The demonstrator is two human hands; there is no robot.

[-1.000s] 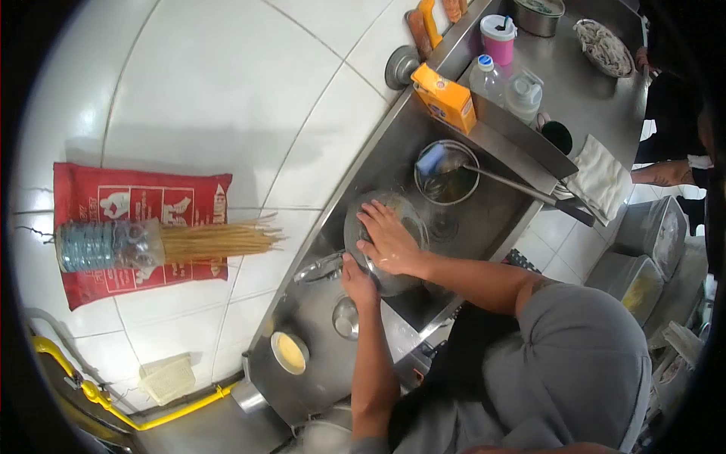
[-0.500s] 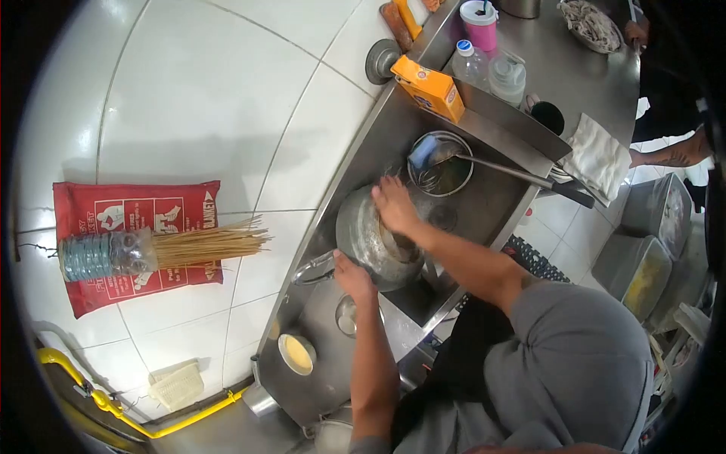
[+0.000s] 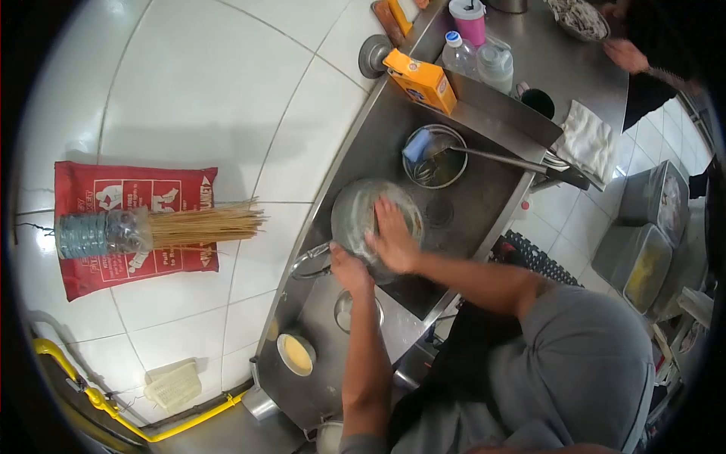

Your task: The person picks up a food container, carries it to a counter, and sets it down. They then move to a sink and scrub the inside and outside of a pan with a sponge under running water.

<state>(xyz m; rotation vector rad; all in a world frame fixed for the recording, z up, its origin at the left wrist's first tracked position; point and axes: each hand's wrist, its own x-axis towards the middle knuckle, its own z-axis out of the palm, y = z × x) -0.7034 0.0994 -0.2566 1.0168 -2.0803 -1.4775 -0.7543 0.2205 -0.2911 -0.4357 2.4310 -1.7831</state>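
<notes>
Grey pot under flat, open right hand, left hand alongside, grip unclear.

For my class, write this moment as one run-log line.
Left hand at edge of pot | right hand spread on pot, over sink | blue sponge in round container | yellow-filled bowl on counter

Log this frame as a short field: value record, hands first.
right_hand: fingers extended on large round grey metal vessel
left_hand: at vessel edge; grip unclear
station: stainless steel sink
in_sink: round metal bowl, blue sponge-like item inside
across_bowl: long-handled metal utensil
counter: small round bowl of yellow contents
divider: orange cardboard box
wall: red printed packet behind clear plastic bottle holding thin wooden sticks
</notes>
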